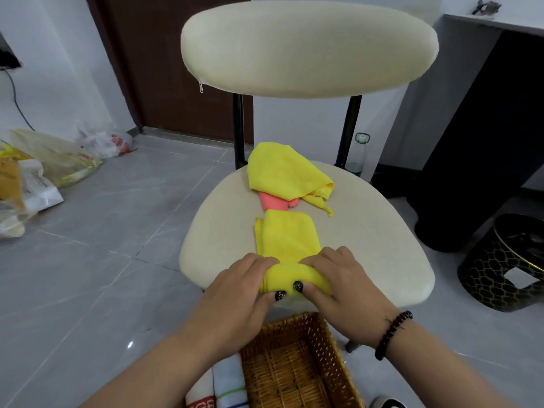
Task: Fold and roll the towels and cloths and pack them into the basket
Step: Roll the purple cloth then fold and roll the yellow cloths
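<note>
Head view, looking down: both my hands are curled over the rolled near end of the yellow cloth (287, 240) on the chair seat (368, 231). My left hand (241, 293) and right hand (344, 287) each grip the roll, thumbs tucked under, fingers (321, 257) over the top. The unrolled strip runs straight away from my fingertips, its long axis pointing forward, so rolling goes forward. Both hands sit equally near. The basket (321, 337) lies just behind my wrists, below the seat.
</note>
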Tool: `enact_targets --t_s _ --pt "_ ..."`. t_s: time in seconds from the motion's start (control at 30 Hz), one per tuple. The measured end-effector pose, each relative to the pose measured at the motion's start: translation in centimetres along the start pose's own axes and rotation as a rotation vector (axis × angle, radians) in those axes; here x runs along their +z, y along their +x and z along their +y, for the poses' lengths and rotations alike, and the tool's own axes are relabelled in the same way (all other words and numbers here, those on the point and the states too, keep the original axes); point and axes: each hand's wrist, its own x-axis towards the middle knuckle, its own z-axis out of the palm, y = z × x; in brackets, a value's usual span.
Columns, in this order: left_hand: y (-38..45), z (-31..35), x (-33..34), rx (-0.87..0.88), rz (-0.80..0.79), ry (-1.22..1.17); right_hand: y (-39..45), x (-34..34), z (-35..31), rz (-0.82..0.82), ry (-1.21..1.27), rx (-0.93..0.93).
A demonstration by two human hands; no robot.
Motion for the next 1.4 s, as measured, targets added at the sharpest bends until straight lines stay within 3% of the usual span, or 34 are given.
enact_targets --t_s 0.17,0.33,0.5,0.7,0.83,1.07,1.2,1.4 --pt "0.3 0.1 -0.4 -0.090 -0.018 -0.061 -0.7 -0.4 -0.2 0.044 0.042 -0.048" --pt "1.3 -0.3 -1.0 -0.217 -0.054 -0.178 -0.7 0.3 -0.7 0.158 -0.100 -0.137" --pt "1.3 0.4 -1.1 -0.324 -0.080 -0.213 -0.6 0.2 -0.2 0.090 -0.031 -0.063" --pt "0.8 0.3 -1.6 -0.122 -0.102 0.232 0.1 0.3 -0.3 -0.003 0.098 0.061" --pt "1.2 0.0 -1.2 -0.217 -0.136 0.101 0.8 0.3 -0.7 -0.038 0.073 0.100" --pt "2.1 -0.1 -1.5 -0.336 -0.172 -0.040 1.1 0.0 -2.1 0.103 -0.016 -0.032" --pt "2.6 -0.5 -1.7 -0.477 -0.169 -0.116 0.6 0.2 -2.2 0.048 0.010 -0.056" --pt "2.4 0.2 -1.6 -0.556 -0.069 -0.150 1.0 0.7 -1.5 0.037 -0.022 -0.026"
